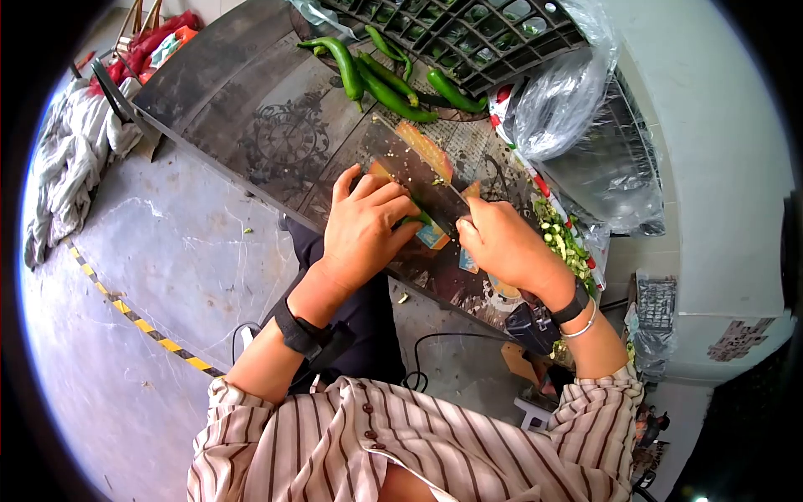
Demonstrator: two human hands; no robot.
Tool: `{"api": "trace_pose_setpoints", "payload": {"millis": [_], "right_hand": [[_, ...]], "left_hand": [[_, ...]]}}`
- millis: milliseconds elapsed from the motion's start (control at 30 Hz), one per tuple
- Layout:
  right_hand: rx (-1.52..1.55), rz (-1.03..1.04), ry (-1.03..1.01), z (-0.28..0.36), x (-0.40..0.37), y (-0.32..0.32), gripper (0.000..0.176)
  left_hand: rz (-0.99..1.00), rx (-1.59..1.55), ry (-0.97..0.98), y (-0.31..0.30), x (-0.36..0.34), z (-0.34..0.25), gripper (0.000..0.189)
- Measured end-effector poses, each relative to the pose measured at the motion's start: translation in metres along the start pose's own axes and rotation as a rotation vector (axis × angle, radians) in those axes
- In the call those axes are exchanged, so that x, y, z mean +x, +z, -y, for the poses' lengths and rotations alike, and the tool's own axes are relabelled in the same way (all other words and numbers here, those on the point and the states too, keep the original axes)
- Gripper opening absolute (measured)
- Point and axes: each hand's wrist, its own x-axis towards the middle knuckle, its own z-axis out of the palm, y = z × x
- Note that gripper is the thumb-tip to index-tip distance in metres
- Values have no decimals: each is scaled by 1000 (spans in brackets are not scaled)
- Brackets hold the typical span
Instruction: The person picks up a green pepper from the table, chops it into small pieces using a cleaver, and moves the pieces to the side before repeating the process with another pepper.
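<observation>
A wide cleaver (410,163) lies across the middle of the table, bits of chopped green stuck to its blade. My right hand (506,247) is closed around its handle end. Beside the blade, my left hand (365,219) has its fingers curled over a green pepper (422,213), which is mostly hidden. Several whole green peppers (385,89) rest beyond the blade. Chopped green pieces (560,238) are heaped to the right of my right hand, along the table's edge.
The patterned table (217,109) extends to the upper left. A black crate (477,38) stands at the back, with clear plastic wrap (565,109) on its right. Grey cloth (71,151) hangs at the far left. Below the table, a black cable (456,335) crosses the floor.
</observation>
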Motion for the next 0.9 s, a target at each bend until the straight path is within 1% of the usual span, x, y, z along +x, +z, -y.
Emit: {"api": "trace_pose_setpoints", "payload": {"millis": [67, 133, 167, 200, 300, 400, 533, 667, 800, 900], "right_hand": [[-9, -9, -28, -5, 3, 9, 18], [36, -158, -87, -8, 7, 26, 18], [37, -190, -117, -11, 11, 32, 19], [36, -196, -137, -12, 18, 31, 19], [131, -208, -108, -19, 22, 31, 22], [86, -261, -130, -19, 16, 28, 22], [72, -194, -51, -6, 0, 12, 20], [56, -128, -90, -6, -4, 10, 19], [47, -85, -64, -6, -1, 9, 20], [36, -54, -54, -4, 2, 4, 20]], "left_hand": [[0, 2, -11, 0, 0, 0, 17], [-8, 1, -8, -1, 0, -1, 17], [-10, 6, 3, 0, 2, -2, 17], [-19, 14, 4, 1, 3, 0, 17], [-31, 19, 17, 1, -1, 1, 18], [-74, -3, 39, 4, 0, 2, 19], [-43, -5, 24, 1, -3, 0, 19], [-46, -17, 25, 2, -1, 1, 18], [-56, -27, 15, 2, -4, 2, 19], [-106, -43, 12, 2, -4, 3, 19]]}}
